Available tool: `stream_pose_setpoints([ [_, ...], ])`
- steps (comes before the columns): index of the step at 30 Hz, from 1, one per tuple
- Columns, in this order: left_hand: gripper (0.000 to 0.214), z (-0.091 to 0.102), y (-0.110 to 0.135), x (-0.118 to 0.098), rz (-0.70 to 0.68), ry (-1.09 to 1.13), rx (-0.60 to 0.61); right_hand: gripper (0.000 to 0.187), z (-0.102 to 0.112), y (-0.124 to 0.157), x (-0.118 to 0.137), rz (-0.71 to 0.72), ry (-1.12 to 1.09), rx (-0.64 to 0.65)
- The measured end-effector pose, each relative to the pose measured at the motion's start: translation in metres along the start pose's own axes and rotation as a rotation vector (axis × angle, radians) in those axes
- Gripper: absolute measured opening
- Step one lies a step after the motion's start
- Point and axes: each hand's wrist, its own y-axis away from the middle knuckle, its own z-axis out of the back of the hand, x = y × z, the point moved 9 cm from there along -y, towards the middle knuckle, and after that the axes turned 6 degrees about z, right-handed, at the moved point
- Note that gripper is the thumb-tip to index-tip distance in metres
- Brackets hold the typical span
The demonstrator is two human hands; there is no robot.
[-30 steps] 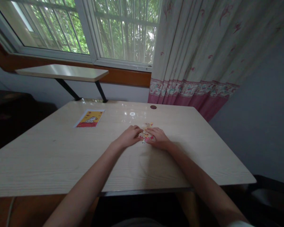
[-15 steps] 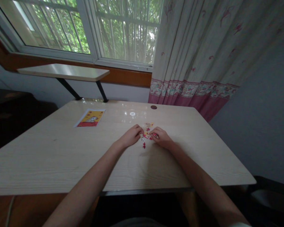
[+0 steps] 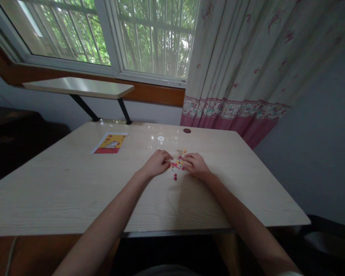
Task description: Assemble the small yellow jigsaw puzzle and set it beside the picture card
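Several small puzzle pieces (image 3: pixel 176 165) between both hands (image 3: pixel 157 163) (image 3: pixel 196 165) on the table (image 3: pixel 60 199).

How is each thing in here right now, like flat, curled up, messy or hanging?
Left hand: fingers curled, grip unclear.
Right hand: fingers bent, grip unclear.
Small colourful pieces: scattered between the hands, partly hidden.
Picture sheet: lying flat, picture side up.
Curtain: hanging in folds.
Window: uncovered left of the curtain; open or shut, unclear.
Shelf: raised on dark supports.
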Motion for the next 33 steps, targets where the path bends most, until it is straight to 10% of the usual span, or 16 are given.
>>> stream_pose_setpoints([
  [8,0.014,-0.014,0.002,-0.014,-0.068,0.034,0.092,0.027,-0.024,-0.005,0.014,0.066,0.032,0.093],
  [33,0.023,-0.022,-0.002,0.003,0.255,0.755,0.049,0.021,0.01,-0.003,0.025,0.111,-0.09,-0.13],
])
